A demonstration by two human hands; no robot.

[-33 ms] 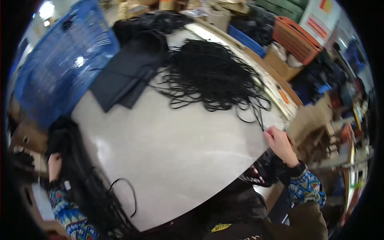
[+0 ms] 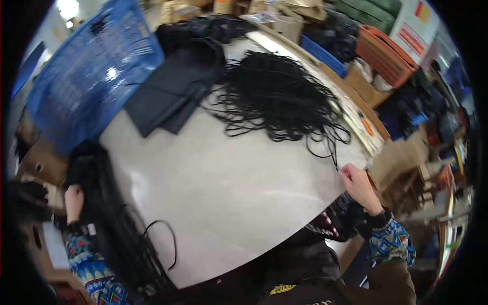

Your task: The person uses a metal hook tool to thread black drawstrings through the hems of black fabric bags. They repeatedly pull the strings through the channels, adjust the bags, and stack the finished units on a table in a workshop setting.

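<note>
My right hand [image 2: 359, 184] is closed in a pinch on the end of a black cord [image 2: 336, 157] at the right side of the table. That cord runs up into a big tangled heap of black cords [image 2: 277, 94] at the far middle. On the left, my left hand [image 2: 74, 201] is closed against a long black bundle [image 2: 101, 188] draped over the table's edge. Its fingers are partly hidden, and the bundle looks like fabric with cords. One loop of cord [image 2: 173, 239] sticks out from the bundle onto the tabletop. Folded dark fabric pieces [image 2: 173, 96] lie left of the heap.
A blue plastic crate [image 2: 81, 91] leans at the table's far left. The pale table [image 2: 218, 193] has a wooden ledge along its far right side, where orange-handled scissors [image 2: 367, 126] lie. Beyond stand an orange basket [image 2: 381, 58], a blue bin [image 2: 323, 55] and cardboard boxes [image 2: 363, 89].
The whole view has shifted slightly, so the table and its contents sit a little further right. Both hands keep their holds, and the cord heap looks unchanged.
</note>
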